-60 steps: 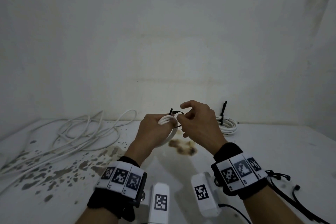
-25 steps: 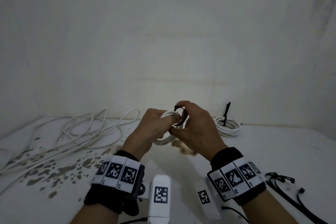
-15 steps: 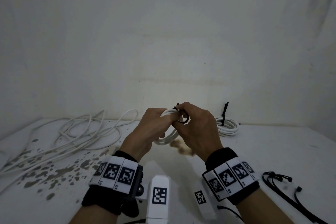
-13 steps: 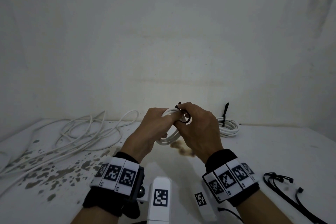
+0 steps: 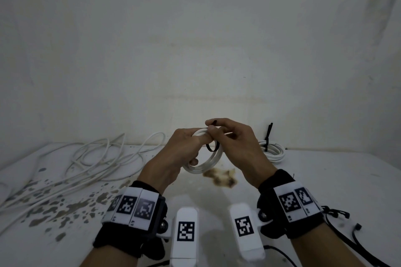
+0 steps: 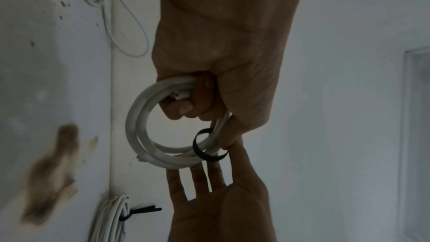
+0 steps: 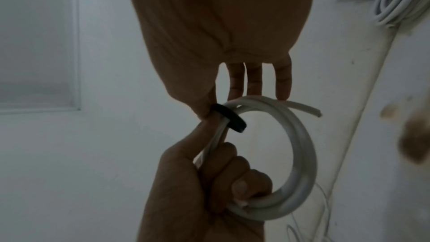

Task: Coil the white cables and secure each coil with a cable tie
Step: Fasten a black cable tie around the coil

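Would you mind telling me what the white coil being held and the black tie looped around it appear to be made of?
The white coil looks like plastic-jacketed cable: smooth, slightly glossy, holding springy round loops, with a cut end showing a sheath. The black tie looks like a flat matte band, probably nylon, though a fabric strap cannot be ruled out. The left hand grips the coil; the right hand pinches the tie.

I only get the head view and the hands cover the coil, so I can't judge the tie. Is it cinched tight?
Observer: No. The left wrist view shows the cable tie looping loosely round the coil, gap visible.
Operator: Any stray end?
Observer: Yes, the right wrist view shows one cut cable end poking out beside the right hand's straight fingers.
Operator: Left grip?
Observer: The left hand's fingers curl through the coil's middle.
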A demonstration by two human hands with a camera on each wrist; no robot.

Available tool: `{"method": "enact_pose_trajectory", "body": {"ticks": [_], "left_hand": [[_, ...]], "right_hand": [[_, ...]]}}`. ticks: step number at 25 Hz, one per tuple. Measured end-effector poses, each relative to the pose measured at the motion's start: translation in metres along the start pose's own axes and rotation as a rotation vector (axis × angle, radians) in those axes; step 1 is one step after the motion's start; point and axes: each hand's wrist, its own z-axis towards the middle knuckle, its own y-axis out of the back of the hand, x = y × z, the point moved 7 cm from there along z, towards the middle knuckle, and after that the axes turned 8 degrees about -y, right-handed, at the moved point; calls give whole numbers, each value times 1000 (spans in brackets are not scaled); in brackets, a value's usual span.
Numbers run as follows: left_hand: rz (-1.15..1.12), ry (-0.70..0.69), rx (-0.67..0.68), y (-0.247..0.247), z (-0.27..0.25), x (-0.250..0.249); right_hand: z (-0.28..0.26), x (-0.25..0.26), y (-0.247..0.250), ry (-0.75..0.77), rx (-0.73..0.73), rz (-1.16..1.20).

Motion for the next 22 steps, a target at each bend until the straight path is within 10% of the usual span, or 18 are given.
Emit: {"method": "enact_pose_trajectory", "body": {"ticks": [15, 22], "left_hand": [[-205, 168, -81, -4, 1, 27], [-294, 170, -196, 4, 2, 38]], "right_hand": [[-20, 47, 29, 356, -392, -246], [-28, 50, 9, 354, -321, -222]]}}
